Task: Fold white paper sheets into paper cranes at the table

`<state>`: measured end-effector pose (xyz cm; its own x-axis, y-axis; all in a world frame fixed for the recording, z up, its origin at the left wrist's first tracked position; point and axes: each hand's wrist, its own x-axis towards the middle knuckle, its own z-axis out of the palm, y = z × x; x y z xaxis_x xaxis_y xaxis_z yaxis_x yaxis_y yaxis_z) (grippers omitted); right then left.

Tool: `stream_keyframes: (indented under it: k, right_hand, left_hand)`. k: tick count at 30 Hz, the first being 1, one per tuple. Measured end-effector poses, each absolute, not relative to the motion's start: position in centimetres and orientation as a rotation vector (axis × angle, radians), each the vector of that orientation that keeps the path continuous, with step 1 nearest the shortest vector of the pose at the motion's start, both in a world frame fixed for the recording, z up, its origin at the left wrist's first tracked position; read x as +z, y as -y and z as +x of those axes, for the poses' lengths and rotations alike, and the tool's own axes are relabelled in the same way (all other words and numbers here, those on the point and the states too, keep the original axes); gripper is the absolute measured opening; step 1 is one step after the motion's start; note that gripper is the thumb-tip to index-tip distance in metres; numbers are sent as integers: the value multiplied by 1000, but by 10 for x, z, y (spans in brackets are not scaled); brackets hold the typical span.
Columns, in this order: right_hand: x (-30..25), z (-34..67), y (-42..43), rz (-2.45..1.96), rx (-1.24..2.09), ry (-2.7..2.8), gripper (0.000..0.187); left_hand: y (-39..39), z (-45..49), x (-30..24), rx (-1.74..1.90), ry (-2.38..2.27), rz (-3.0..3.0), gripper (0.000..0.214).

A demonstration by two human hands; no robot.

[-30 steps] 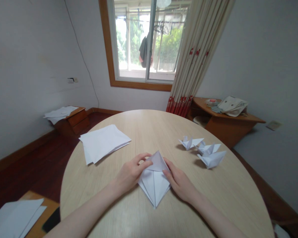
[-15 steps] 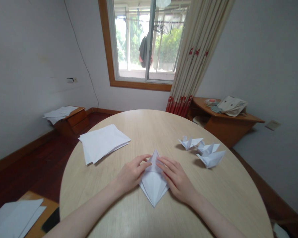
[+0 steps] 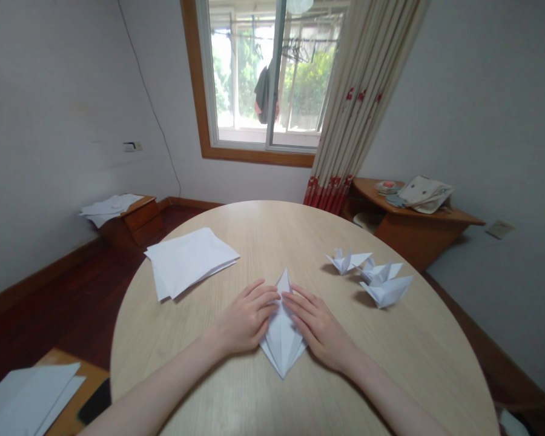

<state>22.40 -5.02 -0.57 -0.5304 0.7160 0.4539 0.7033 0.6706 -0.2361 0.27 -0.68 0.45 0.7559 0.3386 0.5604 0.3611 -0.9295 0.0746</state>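
Note:
A white sheet of origami paper [image 3: 283,348], folded into a long diamond, lies on the table with one point toward me and a narrow tip pointing away. My left hand [image 3: 247,318] grips its left edge, fingers curled over the upper half and the thumb low along the side. From the right, my right hand [image 3: 315,327] holds the opposite edge, its fingers bent onto the paper. Both sets of fingertips almost meet at the centre crease. They cover part of the middle folds.
The round wooden table [image 3: 236,387] carries a stack of white paper [image 3: 193,260] at left and several folded paper birds [image 3: 386,292] at right. More sheets [image 3: 27,396] lie on a lower surface at bottom left. A side desk [image 3: 418,233] with a cloth bag [image 3: 424,194] stands beyond.
The paper's upper flap, raised and wide before, now lies flatter, and the far tip looks longer and narrower. Both hands have pressed inward, fingertips closer to the centre crease.

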Motion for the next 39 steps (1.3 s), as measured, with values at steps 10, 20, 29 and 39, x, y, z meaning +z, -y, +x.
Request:
stream_keyframes:
  k: [10,20,29,39]
  right_hand:
    - [6,217,57,-1162,-46,2392,27]
    - [9,218,56,-1177,-54,2432,23]
    - [16,223,55,-1143,2,2445,26]
    - [16,234,53,-1098,50,2458,34]
  left_hand:
    - [7,3,1,-576,670,-3045,24]
    - [9,3,5,-513,694,-2983,17]
    - [9,3,6,-533,684,-2951,17]
    - [12,1,9,-594,653,-2952,28]
